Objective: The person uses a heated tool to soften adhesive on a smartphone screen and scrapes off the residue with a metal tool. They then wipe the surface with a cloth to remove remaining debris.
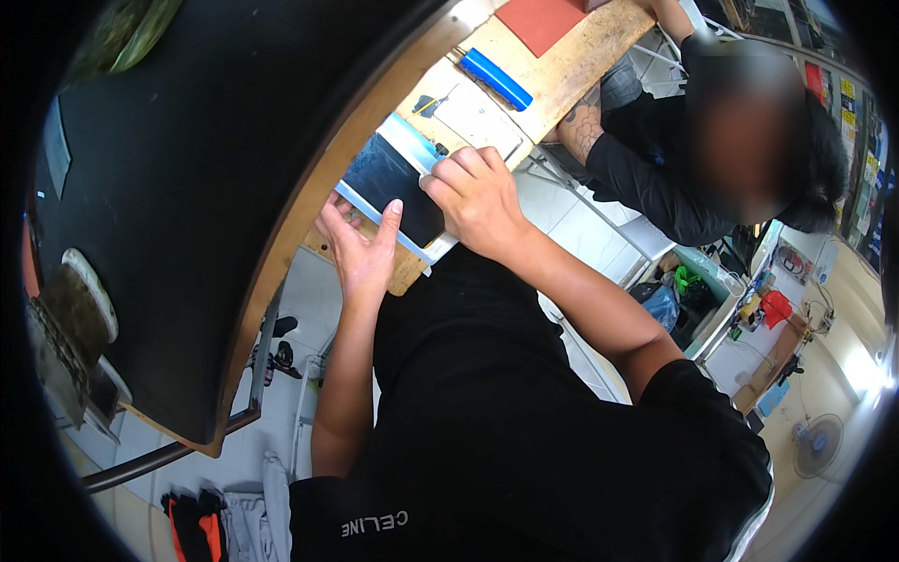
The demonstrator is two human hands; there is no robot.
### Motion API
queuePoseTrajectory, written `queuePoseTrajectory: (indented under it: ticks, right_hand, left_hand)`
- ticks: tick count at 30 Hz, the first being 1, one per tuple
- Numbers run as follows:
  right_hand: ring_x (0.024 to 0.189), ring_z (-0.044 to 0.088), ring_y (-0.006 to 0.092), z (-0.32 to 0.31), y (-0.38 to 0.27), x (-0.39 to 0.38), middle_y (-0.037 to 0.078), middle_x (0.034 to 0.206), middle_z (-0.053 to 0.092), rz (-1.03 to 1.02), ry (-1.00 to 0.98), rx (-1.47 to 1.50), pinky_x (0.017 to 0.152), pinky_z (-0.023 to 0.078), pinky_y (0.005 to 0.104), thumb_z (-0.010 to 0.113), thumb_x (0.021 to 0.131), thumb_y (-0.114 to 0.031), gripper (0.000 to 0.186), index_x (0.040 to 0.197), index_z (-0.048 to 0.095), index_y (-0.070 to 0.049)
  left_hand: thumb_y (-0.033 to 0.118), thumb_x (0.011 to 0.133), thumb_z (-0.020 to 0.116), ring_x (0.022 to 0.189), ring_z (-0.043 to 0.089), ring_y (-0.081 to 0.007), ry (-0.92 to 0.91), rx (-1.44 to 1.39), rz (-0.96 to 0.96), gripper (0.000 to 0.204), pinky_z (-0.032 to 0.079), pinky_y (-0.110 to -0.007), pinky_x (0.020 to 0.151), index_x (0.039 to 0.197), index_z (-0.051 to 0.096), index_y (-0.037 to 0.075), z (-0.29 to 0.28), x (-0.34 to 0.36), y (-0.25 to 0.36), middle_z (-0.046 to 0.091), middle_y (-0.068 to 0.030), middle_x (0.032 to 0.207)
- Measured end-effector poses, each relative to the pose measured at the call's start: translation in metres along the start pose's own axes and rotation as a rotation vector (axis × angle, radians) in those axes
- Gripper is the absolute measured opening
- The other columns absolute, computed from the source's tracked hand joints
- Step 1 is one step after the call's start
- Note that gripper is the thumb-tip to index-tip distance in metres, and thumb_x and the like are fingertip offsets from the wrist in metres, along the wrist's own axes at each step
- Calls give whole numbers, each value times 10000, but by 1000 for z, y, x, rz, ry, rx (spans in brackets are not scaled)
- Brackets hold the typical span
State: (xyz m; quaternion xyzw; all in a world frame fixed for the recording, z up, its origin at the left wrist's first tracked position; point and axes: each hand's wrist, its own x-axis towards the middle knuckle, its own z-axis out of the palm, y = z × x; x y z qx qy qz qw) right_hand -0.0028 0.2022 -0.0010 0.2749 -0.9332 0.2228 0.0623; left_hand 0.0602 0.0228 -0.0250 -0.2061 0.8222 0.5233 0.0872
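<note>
A flat dark panel [385, 178] with pale blue-white strips along its long sides lies on the wooden bench in front of me. Along its near left edge, my left hand [363, 245] grips it, thumb on top and the other fingers curled at the side. My right hand [479, 199] is closed in a pinch at the opposite edge, knuckles up; whatever sits between its fingertips is hidden. A small dark knob-like piece [441, 149] shows just beyond that hand.
On the wooden bench [585, 51] lie a blue cylinder [496, 80], a reddish sheet [543, 23] and a white rectangular piece [479, 120]. A large black-topped table [187, 206] curves along my left. Another person [655, 173] sits close at the right.
</note>
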Motion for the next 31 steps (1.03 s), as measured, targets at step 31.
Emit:
queuePoseTrajectory:
  ticks: [31]
  right_hand:
    - [923,586,237,2,-4,-15,25,899,591,45,-26,-18,790,423,395,722,656,-119,242,896,697,-100]
  left_hand:
    - [259,867,884,1313,452,-335,-15,-1,-56,1029,440,-492,1104,1625,220,49,-2,0,5,386,-216,1493]
